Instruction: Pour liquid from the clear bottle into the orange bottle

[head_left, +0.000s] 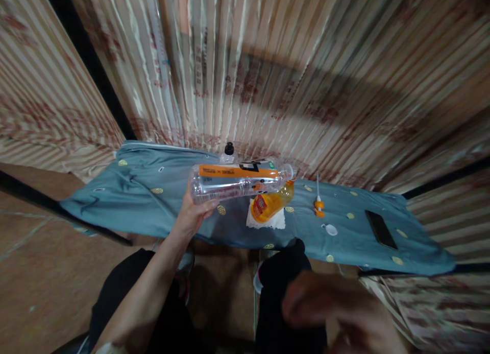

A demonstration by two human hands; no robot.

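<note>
My right hand (329, 308) blurs nearest; I cannot tell its grip. My left hand (193, 213) clasps 1 clear plastic bottle with orange label (239, 180) sideways above the blue cloth-covered table's (153, 211) middle; I should keep it level, grip firm.

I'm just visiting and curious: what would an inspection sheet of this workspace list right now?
Surface: blue patterned cloth over a low table.
Job's things: clear bottle with orange label, held on its side; orange bottle lying on a white tissue.
Clutter: black-capped bottle, pump nozzle, white cap, dark phone.
Hands: left hand grips the clear bottle's base; right hand blurred, low, apart from the table.
Cables: nothing seen.
Surroundings: striped curtains, brown floor.
</note>
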